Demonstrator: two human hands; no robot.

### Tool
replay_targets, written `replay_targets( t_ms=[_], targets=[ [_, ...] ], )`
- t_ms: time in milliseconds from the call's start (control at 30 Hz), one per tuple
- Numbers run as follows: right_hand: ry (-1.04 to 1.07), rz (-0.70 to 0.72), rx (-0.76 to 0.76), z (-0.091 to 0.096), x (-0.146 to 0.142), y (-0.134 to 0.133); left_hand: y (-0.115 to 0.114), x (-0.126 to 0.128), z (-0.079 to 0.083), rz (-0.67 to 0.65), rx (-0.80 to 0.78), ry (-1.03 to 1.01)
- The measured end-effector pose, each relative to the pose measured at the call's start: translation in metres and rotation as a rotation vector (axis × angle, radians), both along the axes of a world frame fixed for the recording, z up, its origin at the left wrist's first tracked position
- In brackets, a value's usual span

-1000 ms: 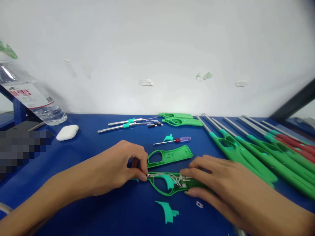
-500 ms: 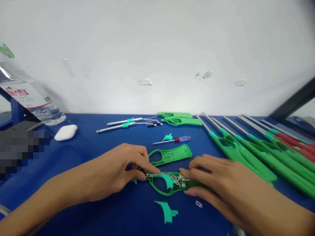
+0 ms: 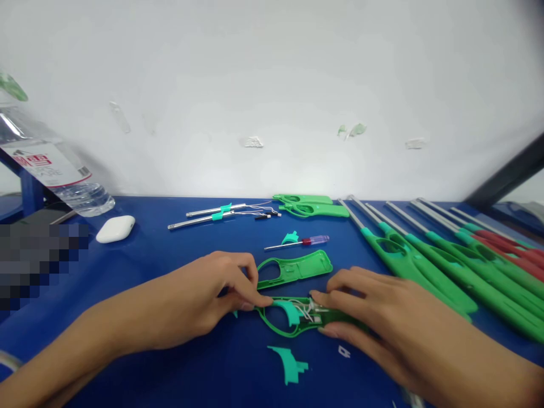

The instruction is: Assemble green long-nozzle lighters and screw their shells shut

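An open green lighter handle shell (image 3: 297,323) lies on the blue table (image 3: 170,362), with a teal trigger and white wires inside it. My left hand (image 3: 208,294) pinches the metal tube end at the shell's left tip, fingers closed. My right hand (image 3: 374,306) presses the shell's right part, fingertips on the wires, thumb against its near edge. The matching green cover half (image 3: 295,267) lies just behind. A loose teal trigger (image 3: 289,364) sits in front.
A small red-handled screwdriver (image 3: 297,243), two metal tubes with wires (image 3: 212,215) and two green shells (image 3: 310,206) lie further back. Several assembled green and red lighters (image 3: 446,255) fill the right side. A water bottle (image 3: 51,170) and white case (image 3: 115,228) sit at left.
My left fingers have slid slightly right along the shell's tip. The right hand has stayed in place on the shell.
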State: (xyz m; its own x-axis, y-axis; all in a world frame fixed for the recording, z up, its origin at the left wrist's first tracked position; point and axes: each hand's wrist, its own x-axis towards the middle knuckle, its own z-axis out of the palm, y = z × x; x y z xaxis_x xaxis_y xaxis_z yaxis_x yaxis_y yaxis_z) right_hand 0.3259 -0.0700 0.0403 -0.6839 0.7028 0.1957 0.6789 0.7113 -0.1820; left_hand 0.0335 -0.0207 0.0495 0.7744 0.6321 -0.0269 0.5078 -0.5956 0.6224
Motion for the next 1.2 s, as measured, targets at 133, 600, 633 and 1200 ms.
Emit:
replay_targets(
  t_ms=[133, 600, 633, 1200],
  targets=[
    [-0.002, -0.002, -0.003, 0.0, 0.0, -0.001, -0.002, 0.001, 0.005, -0.01, 0.038, 0.031],
    [0.046, -0.062, 0.06, -0.001, 0.011, 0.013, 0.006, -0.001, 0.004, 0.109, -0.103, -0.001],
    [0.023, -0.051, 0.081, -0.004, 0.015, 0.015, 0.007, -0.002, 0.005, 0.134, -0.113, 0.012],
    [-0.029, 0.025, 0.15, -0.014, 0.023, 0.028, 0.016, 0.001, -0.011, 0.232, 0.204, -0.026]
  ],
)
